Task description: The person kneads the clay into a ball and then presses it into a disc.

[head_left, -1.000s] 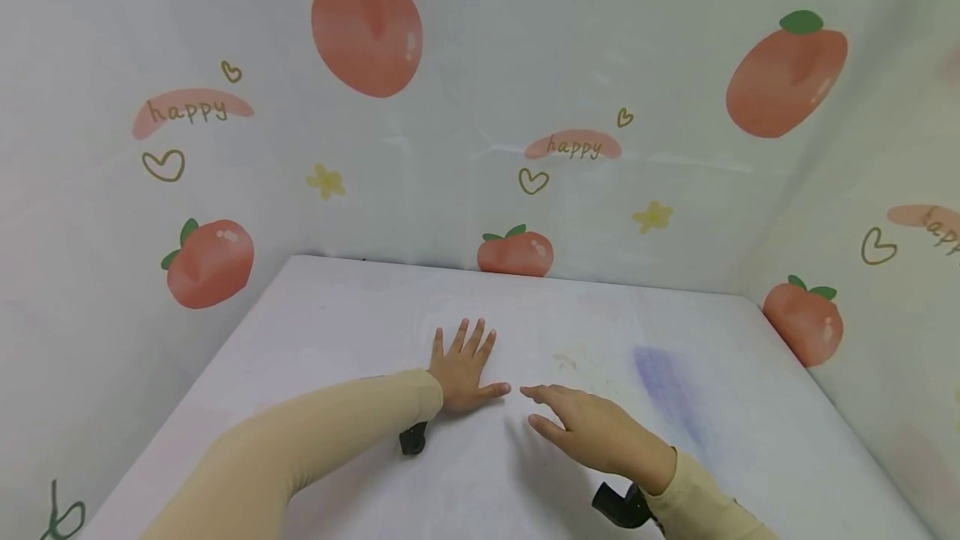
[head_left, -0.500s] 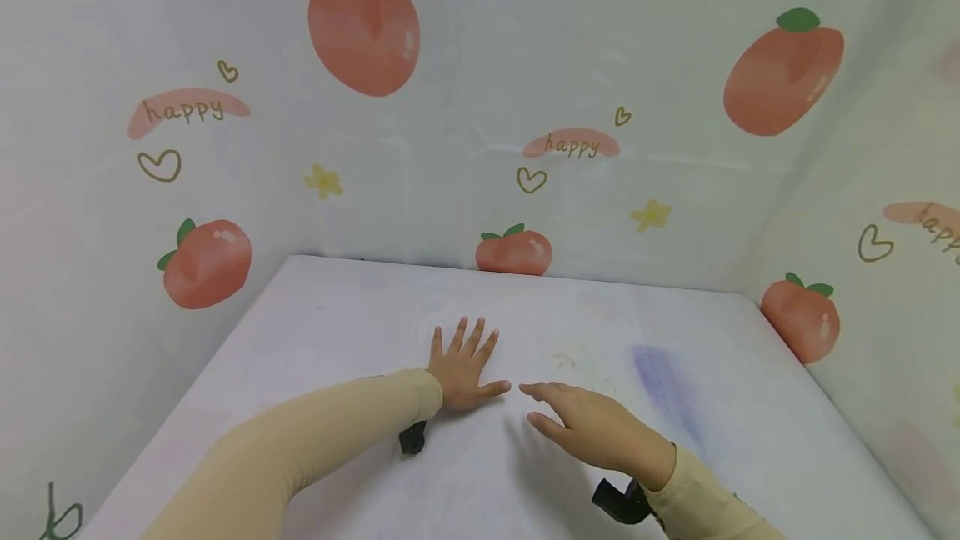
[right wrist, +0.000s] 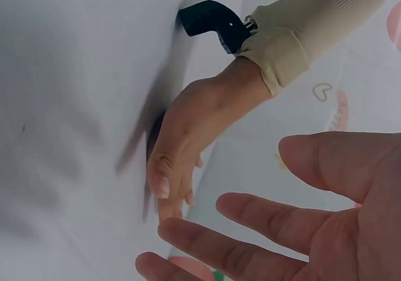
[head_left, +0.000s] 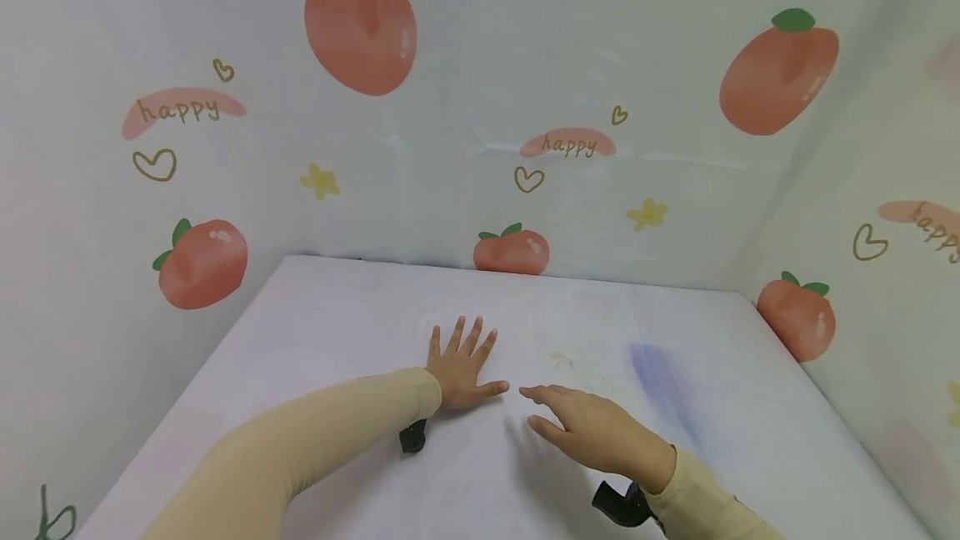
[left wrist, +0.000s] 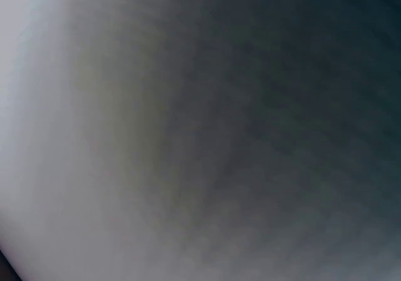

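My left hand [head_left: 461, 372] lies palm down over the white table [head_left: 360, 307], its fingers straight and spread. In the right wrist view, a dark patch [right wrist: 153, 131] shows between that palm and the table; I cannot tell whether it is a thing or shadow. My right hand [head_left: 596, 430] hovers to the right of it, above its own shadow, with fingers extended, thumb apart and nothing held. A small gap separates the left thumb tip from the right fingertips. The left wrist view is a dark, close blur that shows no hand.
Black curved wrist mounts sit under the left cuff [head_left: 412, 437] and the right cuff [head_left: 621, 505]. A purple-blue smear [head_left: 663, 390] and faint yellowish marks [head_left: 561, 359] stain the table. White sheeting printed with red fruit [head_left: 512, 252] stands behind and at both sides.
The backdrop has slid slightly to the left in the head view. Both hands keep nearly the same place and pose.
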A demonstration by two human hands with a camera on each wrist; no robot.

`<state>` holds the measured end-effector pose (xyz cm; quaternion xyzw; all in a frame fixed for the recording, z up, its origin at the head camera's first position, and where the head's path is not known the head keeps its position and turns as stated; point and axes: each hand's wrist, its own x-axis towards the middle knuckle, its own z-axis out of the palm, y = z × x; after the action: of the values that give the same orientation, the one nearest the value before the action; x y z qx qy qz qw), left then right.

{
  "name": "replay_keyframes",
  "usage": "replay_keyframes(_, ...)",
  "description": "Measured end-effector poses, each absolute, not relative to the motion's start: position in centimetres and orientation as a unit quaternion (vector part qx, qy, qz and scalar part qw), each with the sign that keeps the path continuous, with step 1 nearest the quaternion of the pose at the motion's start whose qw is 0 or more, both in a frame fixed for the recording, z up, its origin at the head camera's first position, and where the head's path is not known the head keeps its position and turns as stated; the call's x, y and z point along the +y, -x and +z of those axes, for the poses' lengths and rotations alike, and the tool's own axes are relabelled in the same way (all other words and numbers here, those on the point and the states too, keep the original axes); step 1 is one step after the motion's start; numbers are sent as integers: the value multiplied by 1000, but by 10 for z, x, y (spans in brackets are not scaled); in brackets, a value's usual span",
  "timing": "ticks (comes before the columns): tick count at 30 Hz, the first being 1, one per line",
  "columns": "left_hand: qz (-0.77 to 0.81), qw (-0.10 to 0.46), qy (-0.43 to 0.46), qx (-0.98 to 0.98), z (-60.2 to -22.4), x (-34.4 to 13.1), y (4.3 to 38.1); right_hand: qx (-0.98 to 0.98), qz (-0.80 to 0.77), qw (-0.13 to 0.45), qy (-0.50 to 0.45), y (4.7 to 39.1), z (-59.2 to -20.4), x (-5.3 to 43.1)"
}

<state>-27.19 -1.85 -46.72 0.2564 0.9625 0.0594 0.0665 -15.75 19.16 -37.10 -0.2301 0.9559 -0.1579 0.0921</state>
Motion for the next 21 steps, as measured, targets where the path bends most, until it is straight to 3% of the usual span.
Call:
replay_keyframes(13,61,72,-230,969,-475,-18,283,954,-157,108,230,159,-373,192)
replay_keyframes(21,100,113,-216,965,-467,-16,279,952,-166,117,230,155,-380,193)
